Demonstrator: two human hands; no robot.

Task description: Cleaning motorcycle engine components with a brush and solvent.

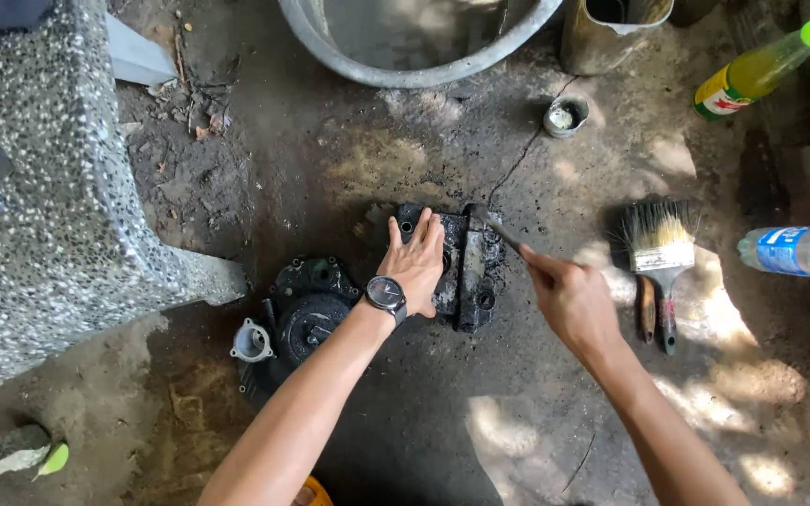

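My left hand (413, 260), with a dark wristwatch (385, 294) on the wrist, lies flat with fingers spread on a greasy black engine cover (469, 272) that rests on the concrete floor. My right hand (569, 298) grips a thin metal scraper (497, 228) whose tip touches the cover's upper right edge. A second dirty black engine part (307, 314) with a round opening lies just left of the cover, under my left forearm.
A wide paintbrush (660, 249) lies right of my right hand. Farther right are a clear plastic bottle (799, 251) and a green-capped bottle (761, 67). A metal basin (414, 56), a tin can (565, 116) and a steel jug (611, 33) stand at the top. A speckled stone block (49, 206) fills the left.
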